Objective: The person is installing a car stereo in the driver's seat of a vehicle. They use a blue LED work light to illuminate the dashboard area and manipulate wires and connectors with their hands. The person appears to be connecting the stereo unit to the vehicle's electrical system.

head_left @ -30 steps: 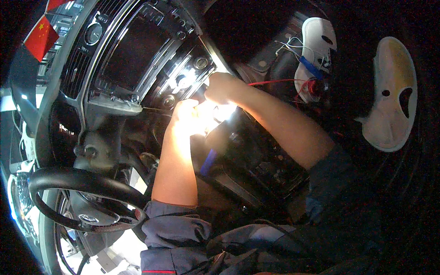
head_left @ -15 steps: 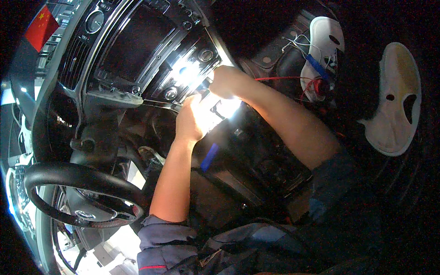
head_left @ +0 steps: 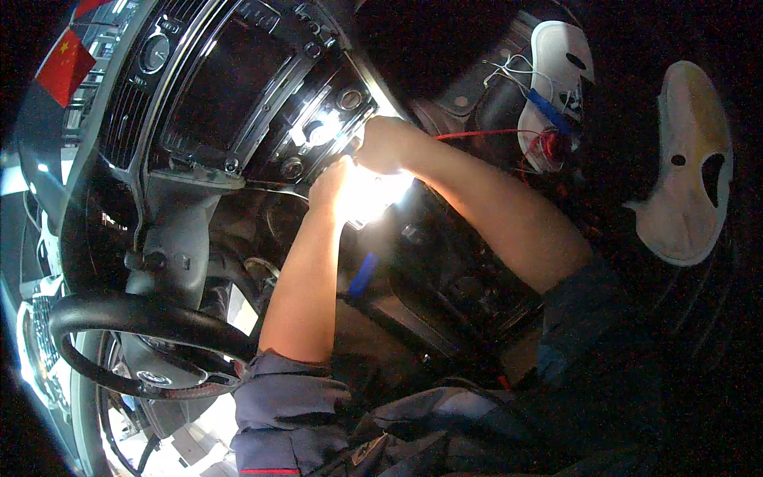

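Inside a car, both my hands are at the lower edge of the control panel [head_left: 314, 135] in the centre of the dashboard. My left hand [head_left: 330, 187] has its fingers curled in at the panel's near edge, partly washed out by strong glare. Just to its right, my right hand [head_left: 385, 145] is closed like a fist, with its fingertips turned away from view. What either hand grips is hidden by the hands and the bright light [head_left: 369, 199] below them. Round knobs [head_left: 292, 168] flank the lit part of the panel.
A black steering wheel [head_left: 151, 342] is at the lower left. A dark screen [head_left: 230, 87] sits above the panel. A blue strip-like tool [head_left: 363, 275] lies near my left forearm. White trim pieces [head_left: 691, 167], red wire [head_left: 548, 145] and a blue tool [head_left: 548, 109] are at the right.
My left hand has moved slightly up, closer to my right hand, which stays at the panel edge. The whole view has shifted a little, and the glare below the hands has changed shape.
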The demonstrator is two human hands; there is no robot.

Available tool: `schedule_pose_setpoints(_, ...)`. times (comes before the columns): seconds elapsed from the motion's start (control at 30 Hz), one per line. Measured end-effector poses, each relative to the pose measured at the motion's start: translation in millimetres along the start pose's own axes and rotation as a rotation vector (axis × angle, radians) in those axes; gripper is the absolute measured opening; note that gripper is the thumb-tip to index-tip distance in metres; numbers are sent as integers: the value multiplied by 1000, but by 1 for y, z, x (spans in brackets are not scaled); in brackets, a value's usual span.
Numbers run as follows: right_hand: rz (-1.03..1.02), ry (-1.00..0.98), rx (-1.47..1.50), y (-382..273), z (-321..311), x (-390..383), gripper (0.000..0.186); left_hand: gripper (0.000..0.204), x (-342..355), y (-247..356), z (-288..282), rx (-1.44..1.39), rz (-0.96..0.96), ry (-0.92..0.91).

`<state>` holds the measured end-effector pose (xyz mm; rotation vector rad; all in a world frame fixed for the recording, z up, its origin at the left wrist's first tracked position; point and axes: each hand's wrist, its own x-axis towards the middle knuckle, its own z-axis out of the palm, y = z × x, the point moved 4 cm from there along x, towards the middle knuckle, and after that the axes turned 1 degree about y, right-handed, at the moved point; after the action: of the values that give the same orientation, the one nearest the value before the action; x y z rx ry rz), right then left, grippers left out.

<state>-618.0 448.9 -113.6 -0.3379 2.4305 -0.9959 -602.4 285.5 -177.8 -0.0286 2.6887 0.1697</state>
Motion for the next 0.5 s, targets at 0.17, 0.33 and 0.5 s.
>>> schedule_pose_setpoints(0.17,24,38,25,5,6,5,35,43,-4,10,12,234,20,142)
schedule_pose_setpoints(0.33,-42,39,-38,5,12,9,33,50,-8,10,37,318,81,420)
schedule_pose_setpoints(0.5,-15,42,3,8,12,12,31,54,5,-3,48,227,84,389)
